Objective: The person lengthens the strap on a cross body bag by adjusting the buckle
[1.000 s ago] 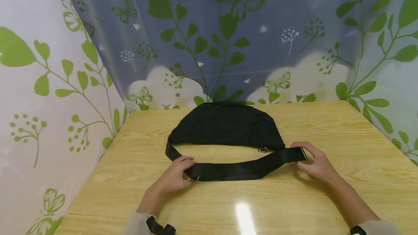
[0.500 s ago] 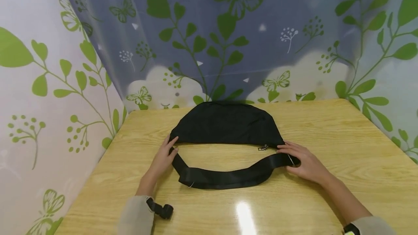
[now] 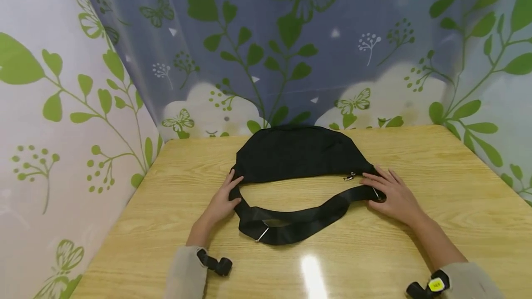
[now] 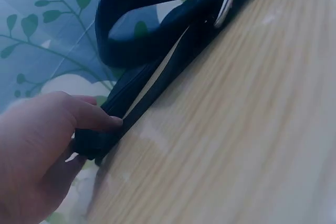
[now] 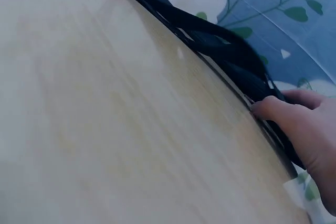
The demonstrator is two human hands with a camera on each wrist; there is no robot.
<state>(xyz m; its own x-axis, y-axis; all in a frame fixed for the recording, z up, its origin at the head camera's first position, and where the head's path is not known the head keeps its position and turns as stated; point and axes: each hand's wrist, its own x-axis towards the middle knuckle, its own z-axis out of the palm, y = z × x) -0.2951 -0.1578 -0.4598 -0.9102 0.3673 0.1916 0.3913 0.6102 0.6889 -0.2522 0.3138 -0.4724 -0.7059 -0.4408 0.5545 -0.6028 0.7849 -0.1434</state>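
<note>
A black waist bag [image 3: 299, 153] lies flat on the wooden table with its straight edge facing me. Its wide strap [image 3: 305, 233] loops toward me, partly doubled and twisted, with a metal slider [image 3: 262, 234] at the near left. My left hand [image 3: 222, 200] grips the bag's left corner where the strap begins; the left wrist view shows the thumb and fingers around that black end. At the right corner my right hand [image 3: 396, 200] pinches the strap end, fingers spread over the bag's corner. A small zipper pull [image 3: 350, 176] hangs at the bag's right front edge.
The wooden table [image 3: 199, 160] ends at a patterned cloth wall [image 3: 232, 59] right behind the bag. Similar printed walls stand at left and right. A small black device [image 3: 218, 264] is strapped to each wrist.
My left hand has moved from the near strap up to the bag's left corner. My right hand has shifted to the right corner. The bag has slid slightly right and its strap has loosened and twisted.
</note>
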